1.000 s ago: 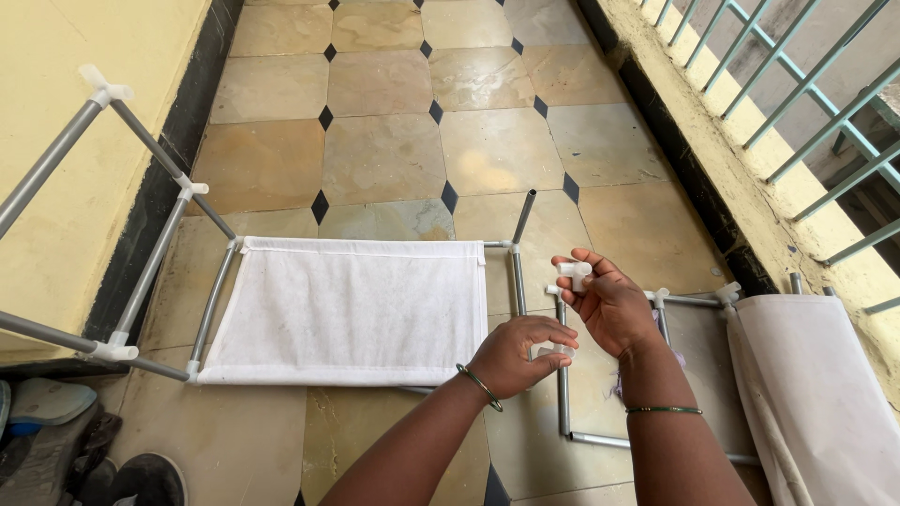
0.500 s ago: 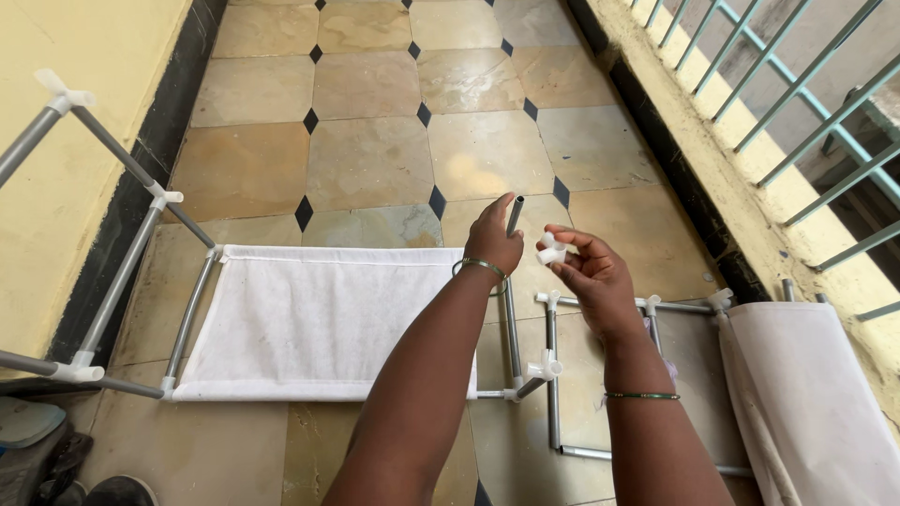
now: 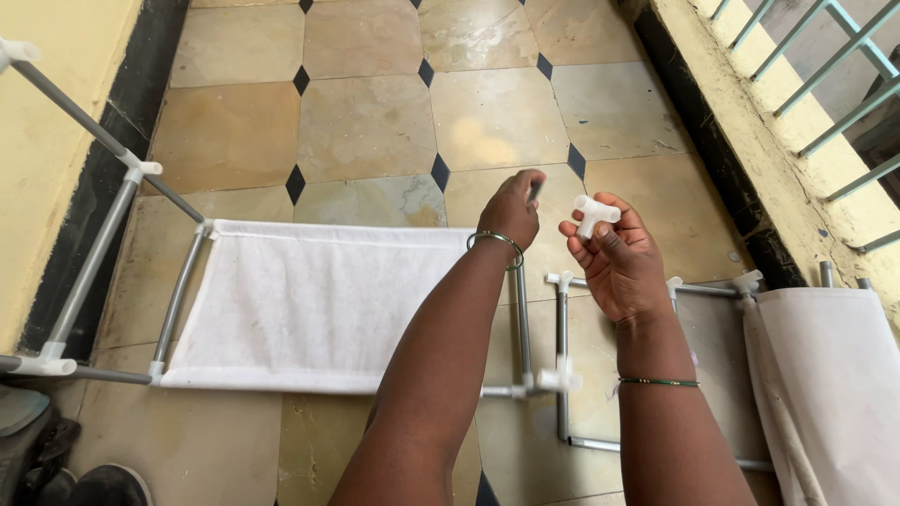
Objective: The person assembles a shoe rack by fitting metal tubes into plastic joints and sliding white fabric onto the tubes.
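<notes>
Left hand [image 3: 511, 211], risen from the rack's near corner, now closes its fingers on a grey tube end [image 3: 534, 190]; right hand [image 3: 614, 258] pinches a white plastic connector [image 3: 593, 215] at its fingertips, just beside

Connector [image 3: 594, 214] right of fabric shelf [image 3: 323, 309]

- The single view comes from a camera worn on the person's head, looking steeply down and forward over both forearms.
- It is close to the left hand [image 3: 511, 211] and right hand [image 3: 614, 258], which sit near the frame's middle.
- Farther below lies the beige stone-tiled floor with small black diamond insets [image 3: 366, 122], filling most of the picture.
- The yellow wall with a black skirting [image 3: 42, 159] edges the left side; the pale ledge under green metal railings [image 3: 797, 141] edges the right.
- No second view is present to share scene parts with.
</notes>
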